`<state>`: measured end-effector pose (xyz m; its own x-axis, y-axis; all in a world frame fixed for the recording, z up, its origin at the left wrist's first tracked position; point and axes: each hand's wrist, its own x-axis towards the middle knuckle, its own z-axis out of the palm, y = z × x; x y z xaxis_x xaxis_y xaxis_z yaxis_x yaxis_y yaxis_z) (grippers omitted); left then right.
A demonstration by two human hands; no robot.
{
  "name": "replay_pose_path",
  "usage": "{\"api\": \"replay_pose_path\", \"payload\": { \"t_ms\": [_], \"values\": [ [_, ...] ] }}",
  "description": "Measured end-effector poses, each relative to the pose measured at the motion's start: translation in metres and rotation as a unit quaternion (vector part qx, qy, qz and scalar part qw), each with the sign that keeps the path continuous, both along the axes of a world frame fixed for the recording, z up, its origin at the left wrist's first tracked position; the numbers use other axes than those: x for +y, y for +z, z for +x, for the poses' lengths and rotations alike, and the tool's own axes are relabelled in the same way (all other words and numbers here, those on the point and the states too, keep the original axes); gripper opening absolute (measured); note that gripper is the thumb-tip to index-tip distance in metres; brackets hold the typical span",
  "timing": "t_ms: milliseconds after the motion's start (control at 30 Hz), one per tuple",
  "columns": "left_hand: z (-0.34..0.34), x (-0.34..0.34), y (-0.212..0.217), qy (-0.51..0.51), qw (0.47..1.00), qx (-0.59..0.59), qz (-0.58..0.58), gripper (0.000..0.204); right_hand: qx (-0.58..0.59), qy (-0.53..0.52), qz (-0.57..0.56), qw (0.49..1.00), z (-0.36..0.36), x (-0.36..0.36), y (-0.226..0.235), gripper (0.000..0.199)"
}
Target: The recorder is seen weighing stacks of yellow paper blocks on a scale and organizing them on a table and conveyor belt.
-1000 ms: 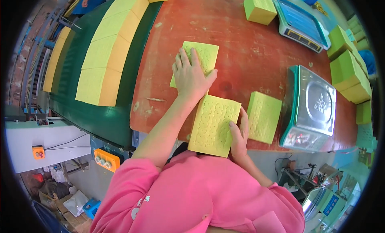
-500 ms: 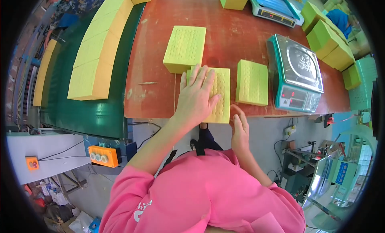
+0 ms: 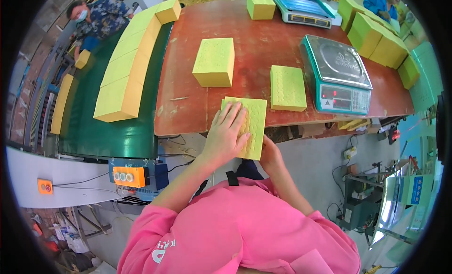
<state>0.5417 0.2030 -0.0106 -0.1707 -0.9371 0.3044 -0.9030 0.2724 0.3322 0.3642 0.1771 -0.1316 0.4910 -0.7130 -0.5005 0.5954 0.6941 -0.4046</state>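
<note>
A stack of yellow embossed paper (image 3: 255,121) juts over the front edge of the red table (image 3: 183,109). My left hand (image 3: 227,132) lies flat on its top, fingers stretched out toward the far side. At the stack's lower right edge, my right hand (image 3: 271,156) grips it, with most of its fingers hidden beneath. Beyond my left hand, a taller yellow paper stack (image 3: 214,62) stands on the table. Another embossed stack (image 3: 288,88) is to the right, beside a teal digital scale (image 3: 336,62) with a bare metal plate.
A green conveyor belt (image 3: 84,137) on the left carries a row of yellow stacks (image 3: 115,92). An orange button box (image 3: 129,176) sits below it. A blue-tray scale (image 3: 303,10) and more stacks (image 3: 376,38) stand farther back. A person (image 3: 101,19) is beyond the belt.
The stack under my left hand has come toward me, past the table edge. My right hand has moved from beside the stack to its edge and underside. The view has shifted slightly.
</note>
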Motion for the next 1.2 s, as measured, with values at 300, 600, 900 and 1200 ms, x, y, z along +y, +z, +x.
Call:
{"api": "replay_pose_path", "payload": {
  "t_ms": [300,600,900,1200],
  "values": [
    [0.045,0.005,-0.016,0.018,0.904,0.42,-0.079,0.056,0.203,0.104,-0.379,0.897,0.014,-0.034,0.127,0.049],
    [0.063,0.013,-0.061,0.08,0.787,0.61,0.043,0.059,0.327,0.149,-0.383,0.851,0.021,-0.063,0.091,0.045],
    [0.077,0.002,-0.051,0.102,0.755,0.635,0.128,0.056,0.263,0.128,-0.392,0.872,0.035,-0.078,0.086,0.047],
    [0.034,0.015,-0.038,0.126,0.58,0.789,0.159,0.05,0.447,-0.017,-0.564,0.694,0.038,-0.033,0.079,0.052]
  ]
}}
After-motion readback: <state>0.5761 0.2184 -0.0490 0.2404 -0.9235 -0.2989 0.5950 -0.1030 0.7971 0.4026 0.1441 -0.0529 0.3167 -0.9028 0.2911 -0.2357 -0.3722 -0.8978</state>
